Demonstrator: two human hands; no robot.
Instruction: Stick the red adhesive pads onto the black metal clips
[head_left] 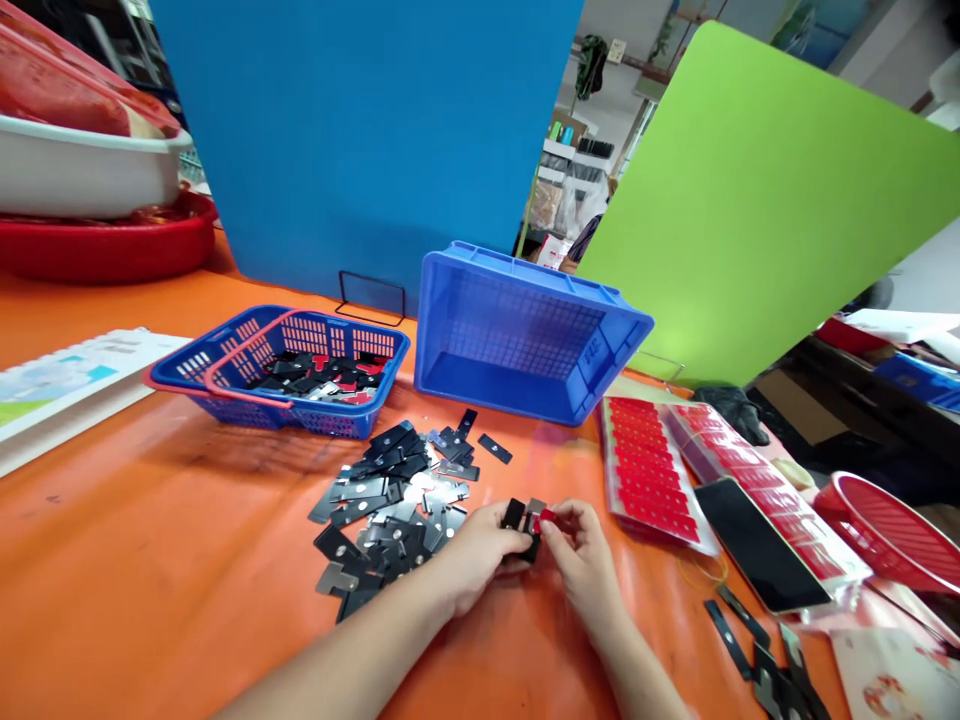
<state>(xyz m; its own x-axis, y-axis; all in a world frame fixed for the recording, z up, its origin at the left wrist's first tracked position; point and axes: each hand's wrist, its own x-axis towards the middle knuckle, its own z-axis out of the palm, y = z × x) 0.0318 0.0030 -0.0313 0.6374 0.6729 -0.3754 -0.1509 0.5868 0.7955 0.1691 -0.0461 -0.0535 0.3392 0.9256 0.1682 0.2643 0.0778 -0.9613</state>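
My left hand [484, 548] is closed around a small black metal plate [514, 514] at the front middle of the table. In my right hand [579, 548], thumb and fingers pinch a small red piece [545, 517] against that plate. A bit of bare grey metal shows between the hands; how the parts join is too small to tell. Left of my hands spreads a loose pile of flat black and silver metal plates [390, 540]. Sheets of red stickers or tabs [651, 465] lie to the right of my right hand.
A blue basket [330, 420] with a pink handle holds black and red pieces. Beside it a blue bin [517, 390] lies tipped on its side. On the right are a dark phone [761, 545], a red basket [900, 525] and several loose plates [772, 660]. Blue and green panels [360, 140] stand behind.
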